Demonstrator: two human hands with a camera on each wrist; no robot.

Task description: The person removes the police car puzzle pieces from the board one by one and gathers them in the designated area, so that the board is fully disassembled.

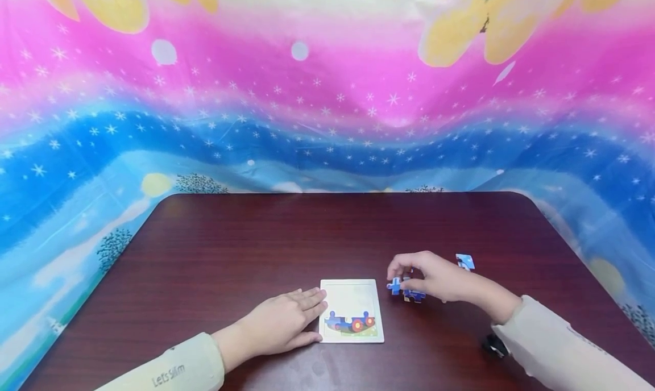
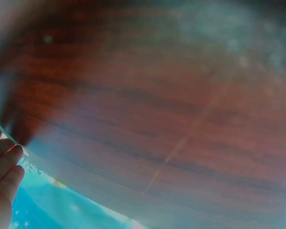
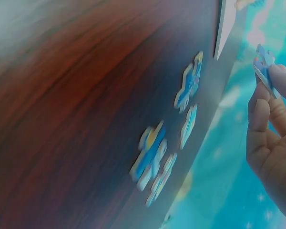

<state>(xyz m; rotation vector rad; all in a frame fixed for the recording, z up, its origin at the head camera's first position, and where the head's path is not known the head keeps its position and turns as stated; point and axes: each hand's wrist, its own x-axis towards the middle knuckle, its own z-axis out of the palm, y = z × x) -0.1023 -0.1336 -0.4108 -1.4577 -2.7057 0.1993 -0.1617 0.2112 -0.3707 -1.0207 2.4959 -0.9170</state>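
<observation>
A white puzzle tray (image 1: 350, 293) lies on the table, with joined pieces of a colourful picture (image 1: 353, 323) along its lower part. My left hand (image 1: 280, 324) rests at the tray's left side, fingers straight and fingertips on the rim, thumb near the lower corner. To the right of the tray, my right hand (image 1: 435, 276) pinches a small blue puzzle piece (image 3: 266, 64) between thumb and fingers. That piece is raised over the table in the right wrist view. Loose puzzle pieces (image 1: 415, 296) lie beneath the right hand, partly hidden by it.
Another loose piece (image 1: 465, 261) lies beyond the right wrist. Several pieces, one blue and yellow (image 3: 150, 152), show spread on the dark wooden table (image 1: 245, 237) in the right wrist view. A small black object (image 1: 495, 345) sits by the right sleeve. A patterned cloth (image 1: 327, 95) hangs behind the table.
</observation>
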